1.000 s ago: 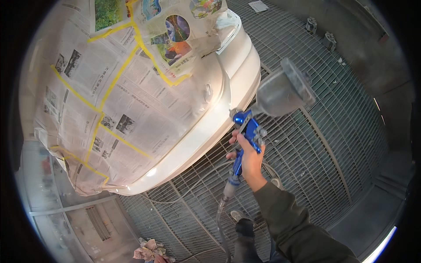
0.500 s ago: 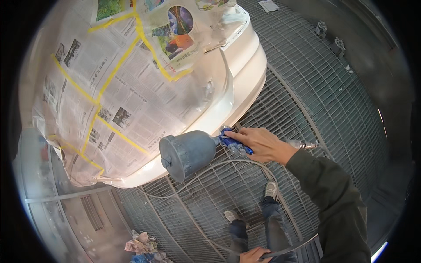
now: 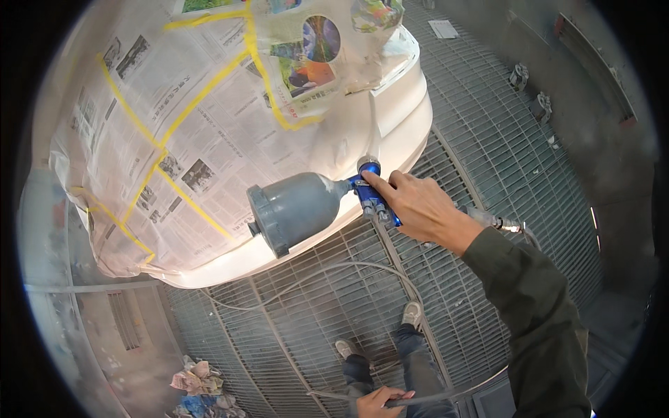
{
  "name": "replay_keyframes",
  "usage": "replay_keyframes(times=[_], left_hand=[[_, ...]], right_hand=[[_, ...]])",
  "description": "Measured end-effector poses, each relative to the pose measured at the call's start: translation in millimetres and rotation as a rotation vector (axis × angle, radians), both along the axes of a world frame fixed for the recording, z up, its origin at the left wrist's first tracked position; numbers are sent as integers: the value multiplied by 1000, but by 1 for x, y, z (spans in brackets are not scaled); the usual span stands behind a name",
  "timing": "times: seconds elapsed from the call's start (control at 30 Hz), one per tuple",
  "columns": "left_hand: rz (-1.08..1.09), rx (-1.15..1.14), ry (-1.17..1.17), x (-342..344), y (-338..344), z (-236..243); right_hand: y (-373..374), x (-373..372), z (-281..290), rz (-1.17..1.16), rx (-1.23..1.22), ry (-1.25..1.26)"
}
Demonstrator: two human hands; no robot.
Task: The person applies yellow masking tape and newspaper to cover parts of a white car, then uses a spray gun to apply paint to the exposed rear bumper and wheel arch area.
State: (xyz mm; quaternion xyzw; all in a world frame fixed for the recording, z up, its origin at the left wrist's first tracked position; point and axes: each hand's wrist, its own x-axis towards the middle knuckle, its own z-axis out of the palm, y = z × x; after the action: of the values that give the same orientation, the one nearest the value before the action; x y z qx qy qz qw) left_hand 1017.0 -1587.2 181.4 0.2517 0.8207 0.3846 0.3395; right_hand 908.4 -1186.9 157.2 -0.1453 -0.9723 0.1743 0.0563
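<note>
My right hand (image 3: 426,212) is wrapped round a blue spray gun (image 3: 368,189), with the index finger along its top. A grey paint cup (image 3: 300,209) sticks out sideways to the left from the gun. The gun's nozzle faces the glossy white car bumper (image 3: 404,115), just short of its surface; I cannot tell the exact gap. Masking newspaper (image 3: 223,132) joined with yellow tape (image 3: 188,101) covers the car body above the bumper. Low in the view, my left hand (image 3: 378,404) is closed round the air hose (image 3: 442,397).
Metal floor grating (image 3: 327,306) lies under my feet, with the hose looping across it. Crumpled paper (image 3: 197,378) is heaped at the lower left. A white sheet (image 3: 443,28) and small metal stands (image 3: 519,76) are at the far right, near the wall.
My right hand has carried the spray gun farther away along the bumper, turning the nozzle more forward. The cup now sits more level. My left hand still grips the hose. The whole view has shifted slightly.
</note>
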Motion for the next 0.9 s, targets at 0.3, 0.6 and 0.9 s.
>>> replay_keyframes(times=[0.3,0.6,0.9], left_hand=[[72,-11,21,-30,-4,22],[186,-7,72,-63,-21,41],[212,-133,70,-86,-49,43]], right_hand=[[-8,-23,67,-157,165,107],[-31,-33,34,-180,-118,-63],[-71,-21,9,-221,-1103,-132]])
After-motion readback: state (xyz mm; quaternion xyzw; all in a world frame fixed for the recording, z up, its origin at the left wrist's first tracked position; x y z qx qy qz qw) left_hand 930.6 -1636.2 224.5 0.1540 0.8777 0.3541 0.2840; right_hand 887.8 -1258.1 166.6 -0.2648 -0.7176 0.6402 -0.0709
